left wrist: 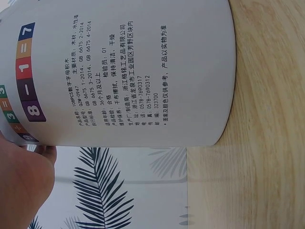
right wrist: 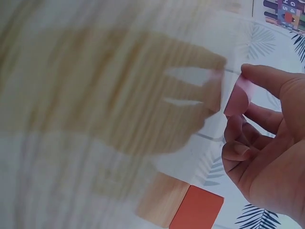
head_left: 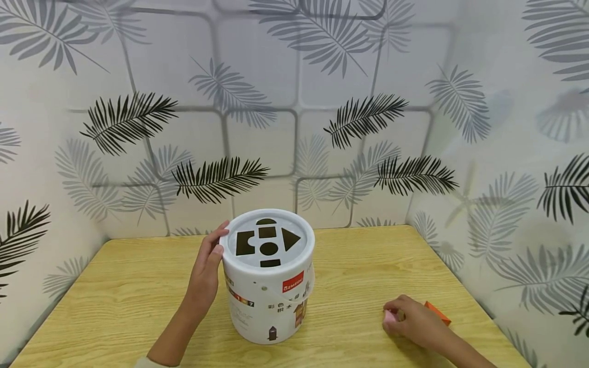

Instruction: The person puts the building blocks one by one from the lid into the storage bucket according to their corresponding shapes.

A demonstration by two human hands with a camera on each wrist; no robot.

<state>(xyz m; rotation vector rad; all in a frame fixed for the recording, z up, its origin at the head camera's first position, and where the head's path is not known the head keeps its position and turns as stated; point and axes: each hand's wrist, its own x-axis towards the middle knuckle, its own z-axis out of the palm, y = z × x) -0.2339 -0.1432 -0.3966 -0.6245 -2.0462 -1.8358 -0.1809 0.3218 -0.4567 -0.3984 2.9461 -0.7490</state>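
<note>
A white bucket stands upright on the table, its lid pierced by dark shape cut-outs: a triangle, a circle, rectangles, a half-circle and a notched square. Against the left side of its rim rests my left hand, thumb and fingers touching it. The left wrist view shows the printed bucket wall close up, with part of that hand. To the right of the bucket, my right hand pinches a small pink half-round block between thumb and fingers, low over the table.
An orange block lies on the wooden table just beyond my right hand. The bucket's white handle hangs at its right front. Leaf-patterned walls close off the table's back and sides.
</note>
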